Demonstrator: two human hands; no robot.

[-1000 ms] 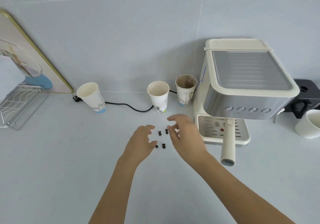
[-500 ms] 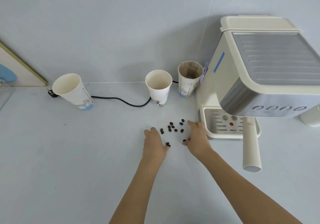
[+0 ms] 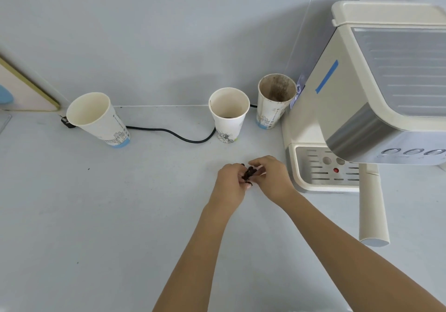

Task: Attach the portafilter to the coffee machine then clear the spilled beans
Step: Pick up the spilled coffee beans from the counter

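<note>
The cream and silver coffee machine stands at the right, and the portafilter's cream handle sticks out toward me from under its front. Dark coffee beans lie bunched in a small heap on the pale counter. My left hand and my right hand press in on the heap from either side, fingers curled around the beans. Part of the heap is hidden by my fingers.
Three paper cups stand along the wall: one tilted at the left, one in the middle, and a stained one next to the machine. A black cable runs behind them. The drip tray is just right of my hands.
The beans were scattered between my hands; both hands have swept inward and gathered them into one heap. The view has shifted closer and to the left.
</note>
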